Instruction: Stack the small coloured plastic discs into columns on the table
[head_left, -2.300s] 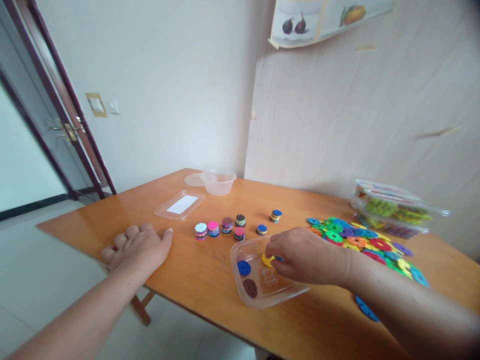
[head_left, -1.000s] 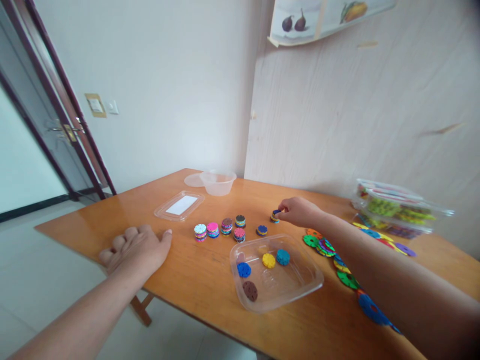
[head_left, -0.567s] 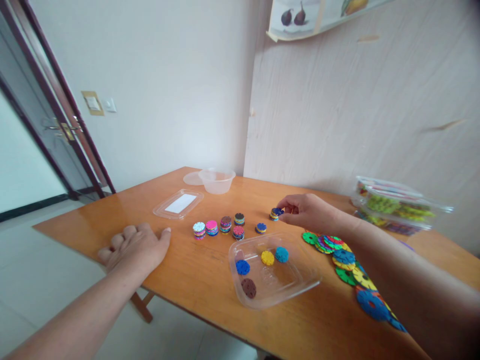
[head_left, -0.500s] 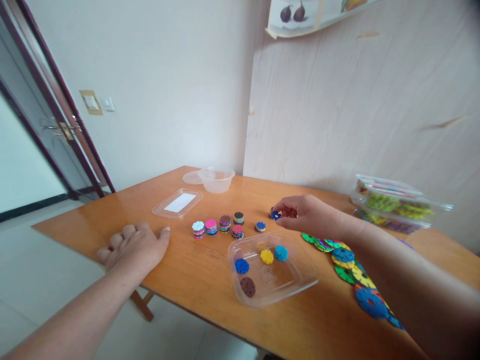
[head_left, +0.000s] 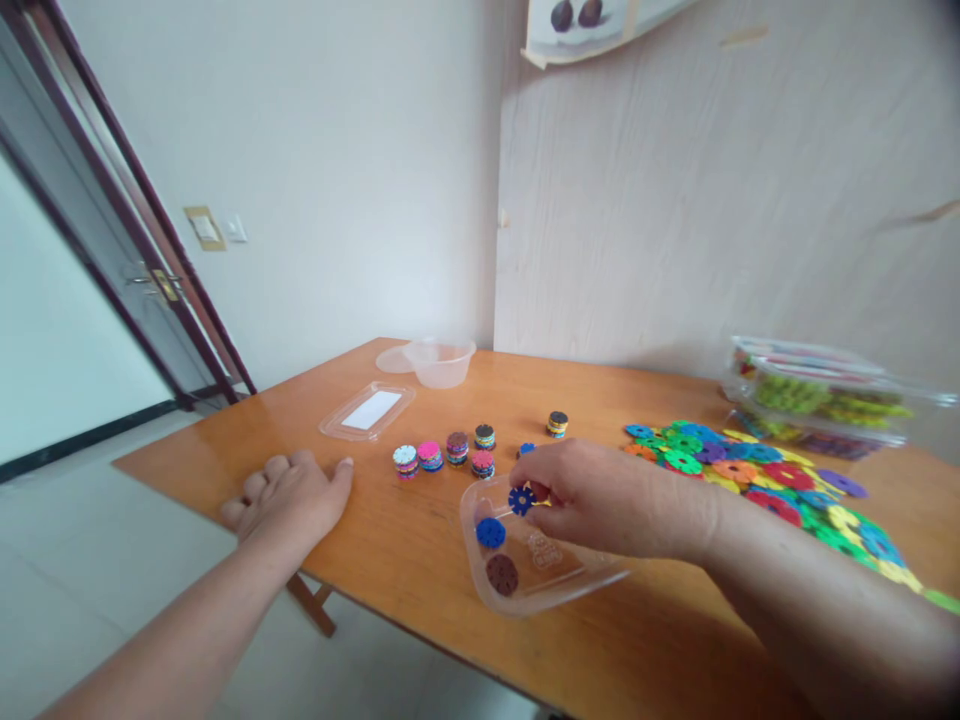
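My right hand point(head_left: 600, 495) pinches a dark blue notched plastic disc point(head_left: 522, 501) between thumb and fingers, over a clear plastic tray point(head_left: 566, 590). In the tray lie a blue disc point(head_left: 490, 532) and a brown disc point(head_left: 502, 574); my hand covers part of its far side. Behind the tray stand small disc stacks, topped white point(head_left: 405, 456), pink point(head_left: 430, 455), brown point(head_left: 457, 447), black point(head_left: 484, 435) and red point(head_left: 483, 462). A blue-topped one point(head_left: 526, 450) is partly hidden by my hand. My left hand point(head_left: 296, 495) rests on the table, thumb apart, holding nothing.
Larger coloured discs point(head_left: 750, 475) spread in a heap at the right. Clear boxes point(head_left: 825, 395) with coloured pieces stand behind them. A round tub point(head_left: 441, 362) and a flat clear lid point(head_left: 367, 412) lie at the back left. Another stack point(head_left: 557, 424) stands apart.
My right hand has moved from the black-and-yellow stack at the back toward me, over the tray, carrying the dark blue disc. My left hand stays on the table. The view has shifted slightly.
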